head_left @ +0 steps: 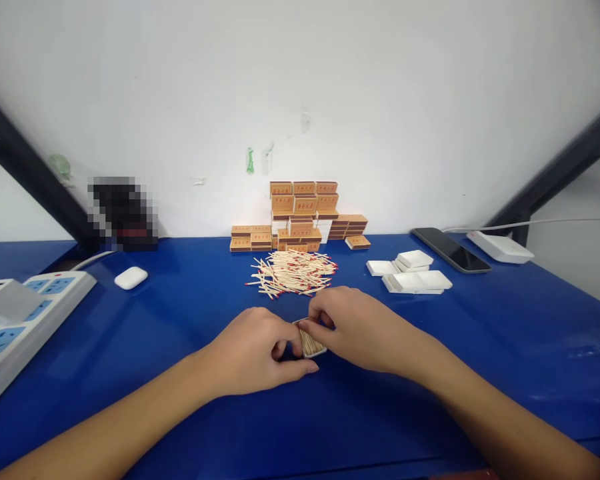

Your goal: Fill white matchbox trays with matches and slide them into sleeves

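Observation:
A small white matchbox tray with matches lying in it rests on the blue table between my hands. My left hand curls around the tray's left side, thumb along its near edge. My right hand has its fingers pinched together over the tray's far end, touching the matches. Just beyond the hands lies a loose pile of red-tipped matches. Behind that pile, tan matchboxes are stacked against the wall.
Several white empty trays lie to the right of the pile. A black phone and a white charger sit at the back right. A white earbud case and a power strip are on the left.

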### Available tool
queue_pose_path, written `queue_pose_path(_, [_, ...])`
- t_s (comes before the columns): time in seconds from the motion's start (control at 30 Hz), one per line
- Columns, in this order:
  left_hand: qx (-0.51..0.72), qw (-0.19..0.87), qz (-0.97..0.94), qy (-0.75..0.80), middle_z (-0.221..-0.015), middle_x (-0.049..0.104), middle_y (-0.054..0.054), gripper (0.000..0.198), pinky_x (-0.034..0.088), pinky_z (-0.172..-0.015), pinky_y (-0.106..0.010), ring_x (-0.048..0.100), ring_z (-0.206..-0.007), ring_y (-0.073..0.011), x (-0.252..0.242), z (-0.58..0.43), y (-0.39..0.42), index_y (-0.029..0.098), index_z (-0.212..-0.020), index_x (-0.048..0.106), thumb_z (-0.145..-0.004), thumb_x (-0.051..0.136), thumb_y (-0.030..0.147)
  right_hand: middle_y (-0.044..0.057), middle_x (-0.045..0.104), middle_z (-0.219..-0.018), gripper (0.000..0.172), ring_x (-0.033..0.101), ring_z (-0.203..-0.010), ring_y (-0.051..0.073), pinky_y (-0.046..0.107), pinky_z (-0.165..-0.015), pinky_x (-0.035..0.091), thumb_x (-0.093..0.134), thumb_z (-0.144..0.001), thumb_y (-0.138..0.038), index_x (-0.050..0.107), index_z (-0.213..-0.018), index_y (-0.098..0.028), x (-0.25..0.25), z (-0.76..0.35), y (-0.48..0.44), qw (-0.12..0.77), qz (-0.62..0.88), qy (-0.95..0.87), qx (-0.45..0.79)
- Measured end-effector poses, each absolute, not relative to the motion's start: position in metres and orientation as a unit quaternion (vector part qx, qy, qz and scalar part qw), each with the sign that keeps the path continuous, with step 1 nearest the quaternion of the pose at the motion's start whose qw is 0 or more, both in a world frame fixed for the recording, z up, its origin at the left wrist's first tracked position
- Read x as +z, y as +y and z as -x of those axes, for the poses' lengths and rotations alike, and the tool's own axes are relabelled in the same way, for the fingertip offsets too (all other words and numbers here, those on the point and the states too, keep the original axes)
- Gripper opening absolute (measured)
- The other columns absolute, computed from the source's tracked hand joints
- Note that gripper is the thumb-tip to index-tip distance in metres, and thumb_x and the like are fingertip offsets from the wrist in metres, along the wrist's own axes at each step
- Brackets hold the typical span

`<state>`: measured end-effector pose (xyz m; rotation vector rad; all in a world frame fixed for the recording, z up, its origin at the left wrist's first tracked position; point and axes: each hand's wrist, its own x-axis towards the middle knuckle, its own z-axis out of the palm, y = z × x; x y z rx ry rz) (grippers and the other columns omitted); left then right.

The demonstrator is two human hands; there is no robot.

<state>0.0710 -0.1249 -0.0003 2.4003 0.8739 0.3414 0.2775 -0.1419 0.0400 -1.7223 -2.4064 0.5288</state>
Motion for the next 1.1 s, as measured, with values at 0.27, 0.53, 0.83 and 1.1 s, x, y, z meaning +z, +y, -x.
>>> queue_pose_path(0.27, [0.148, 0.207, -0.903, 0.345, -0.058, 0.056, 0.006, 0.032, 0.026, -0.054, -0.026, 0.048, -0.052, -0.0086, 0.000, -0.069, -0.120, 0.020, -0.075, 0.069, -0.087, 0.077, 0.049, 0.003, 0.063, -0.070, 0.042, 0.046, -0.061, 0.015, 0.033, -0.057, 0.024, 0.057, -0.102, -0.042, 0.056, -0.066, -0.020, 0.047, -0.297, -0.137, 0.025, 0.602, -0.786, 0.134])
queue_pose_path(0.53, [0.159, 0.180, -0.889, 0.389, -0.060, 0.057, 0.006, 0.039, 0.029, -0.055, -0.027, 0.051, -0.055, -0.0124, 0.010, -0.064, -0.113, 0.024, -0.095, 0.075, -0.079, 0.078, 0.060, -0.004, 0.048, -0.061, 0.040, 0.037, -0.056, 0.011, 0.029, -0.053, 0.026, 0.052, -0.103, -0.042, 0.061, -0.072, -0.019, 0.056, -0.301, -0.135, 0.014, 0.448, -0.821, 0.354])
queue_pose_path(0.83, [0.140, 0.126, -0.891, 0.414, -0.064, 0.057, 0.003, 0.034, 0.031, -0.058, -0.029, 0.054, -0.057, -0.0153, 0.004, -0.067, -0.112, 0.023, -0.100, 0.073, -0.088, 0.071, 0.054, 0.000, 0.063, -0.078, 0.010, 0.051, -0.070, 0.014, 0.028, -0.063, 0.032, 0.063, -0.093, -0.016, 0.068, -0.084, -0.019, 0.039, -0.319, -0.104, 0.125, 0.516, -0.835, 0.144])
queue_pose_path(1.1, [0.146, 0.139, -0.885, 0.419, -0.070, 0.062, 0.001, 0.052, 0.032, -0.060, -0.029, 0.058, -0.064, -0.0175, 0.004, -0.066, -0.114, 0.024, -0.107, 0.074, -0.082, 0.074, 0.069, -0.002, 0.060, -0.077, 0.004, 0.050, -0.070, 0.013, 0.027, -0.064, 0.031, 0.072, -0.087, -0.019, 0.068, -0.086, -0.019, 0.024, -0.311, -0.101, 0.130, 0.466, -0.859, 0.168])
